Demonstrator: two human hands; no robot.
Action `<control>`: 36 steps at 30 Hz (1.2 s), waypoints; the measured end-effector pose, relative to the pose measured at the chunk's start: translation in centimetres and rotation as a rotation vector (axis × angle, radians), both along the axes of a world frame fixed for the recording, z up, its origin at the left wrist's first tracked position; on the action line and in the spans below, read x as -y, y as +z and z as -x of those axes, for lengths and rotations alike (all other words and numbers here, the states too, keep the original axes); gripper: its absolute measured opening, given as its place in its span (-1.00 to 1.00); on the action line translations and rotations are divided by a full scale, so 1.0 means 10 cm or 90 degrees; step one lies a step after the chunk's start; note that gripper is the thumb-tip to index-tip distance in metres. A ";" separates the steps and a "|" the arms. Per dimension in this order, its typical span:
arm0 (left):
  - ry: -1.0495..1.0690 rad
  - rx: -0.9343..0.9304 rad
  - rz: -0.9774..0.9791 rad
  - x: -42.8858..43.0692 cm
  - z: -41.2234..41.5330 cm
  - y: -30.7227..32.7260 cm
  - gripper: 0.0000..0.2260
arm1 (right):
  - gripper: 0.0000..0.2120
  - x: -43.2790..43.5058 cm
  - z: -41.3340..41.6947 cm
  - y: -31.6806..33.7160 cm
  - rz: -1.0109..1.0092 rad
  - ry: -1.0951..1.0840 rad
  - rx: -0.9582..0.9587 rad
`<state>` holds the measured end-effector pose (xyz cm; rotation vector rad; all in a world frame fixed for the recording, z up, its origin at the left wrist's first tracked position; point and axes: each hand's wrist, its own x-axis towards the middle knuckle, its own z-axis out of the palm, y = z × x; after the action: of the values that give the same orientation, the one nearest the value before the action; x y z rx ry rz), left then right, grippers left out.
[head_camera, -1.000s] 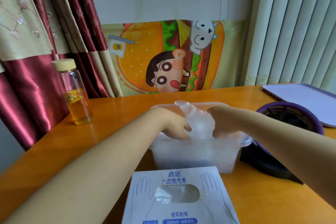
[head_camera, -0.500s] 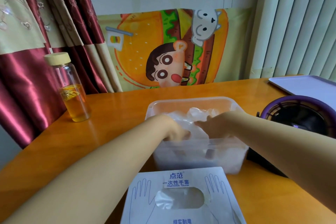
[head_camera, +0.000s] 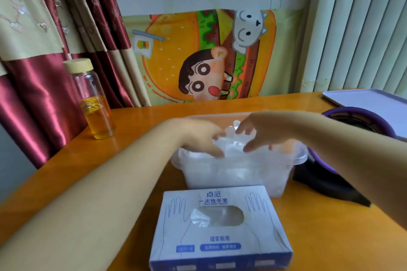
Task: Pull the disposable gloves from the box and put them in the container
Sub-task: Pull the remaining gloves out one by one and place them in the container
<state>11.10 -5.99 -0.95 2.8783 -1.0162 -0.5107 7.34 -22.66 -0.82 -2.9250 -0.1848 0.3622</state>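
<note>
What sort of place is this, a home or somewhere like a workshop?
Probably a room in a home: a wooden table beside red satin curtains, a cartoon burger cloth hung on the wall, and a bottle of amber liquid.

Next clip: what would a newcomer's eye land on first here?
The bright cartoon burger banner on the back wall, then the left hand and right hand, fingers spread over crumpled clear gloves in the translucent container at table centre. Nearer the camera sits the white glove box; a bottle of amber liquid stands left.
</note>
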 end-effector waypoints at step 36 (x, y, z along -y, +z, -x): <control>0.033 -0.042 0.024 -0.76 0.94 -0.61 -0.29 | -0.82 -0.54 0.79 -0.55 0.008 0.342 0.293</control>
<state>1.70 1.56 -7.10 2.8268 -0.9284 -0.5734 -0.60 -17.23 -6.31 -2.8763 -1.0399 -0.2540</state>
